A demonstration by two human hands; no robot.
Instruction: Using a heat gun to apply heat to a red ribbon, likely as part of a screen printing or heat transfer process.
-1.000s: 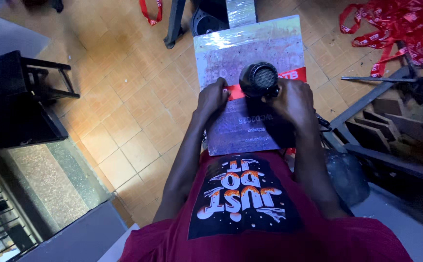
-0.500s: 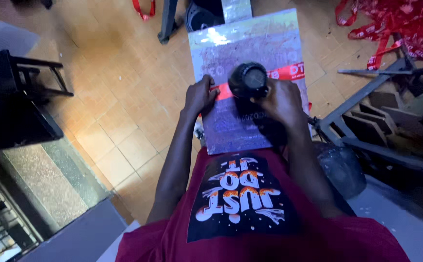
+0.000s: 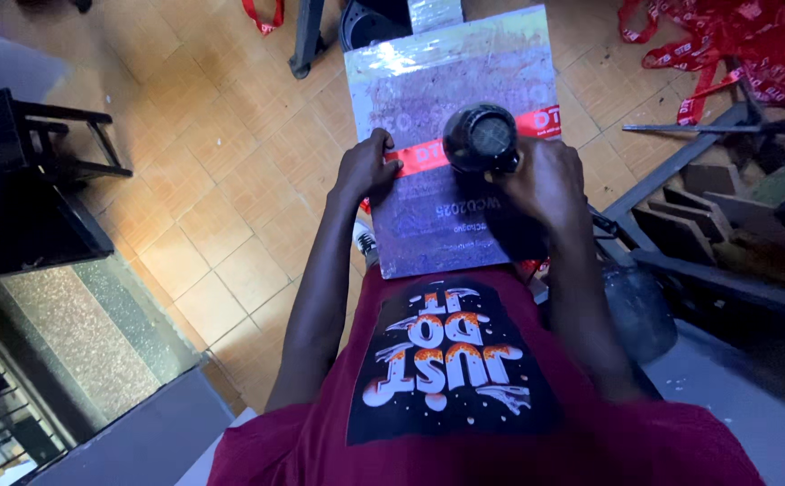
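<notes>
Two hands are at work on the printed board (image 3: 451,117) resting on your lap, its far end tipped away over the tiled floor (image 3: 221,180). Your left hand (image 3: 365,166) lies flat with fingers spread on the red strap (image 3: 428,155) at the board's left edge, open and pressing rather than gripping, which reads as pinning the strap so it cannot slide. Your right hand (image 3: 541,184) is wrapped closed around the handle of the round black tool (image 3: 481,137), whose head sits right on the strap near the board's middle, so the strap is trapped between tool and board. More red straps (image 3: 735,40) lie heaped on the floor, well apart at upper right. Compared with a second ago, little has changed: both hands hold the same places and the tool sits on the same stretch of strap; only your view has shifted slightly.
</notes>
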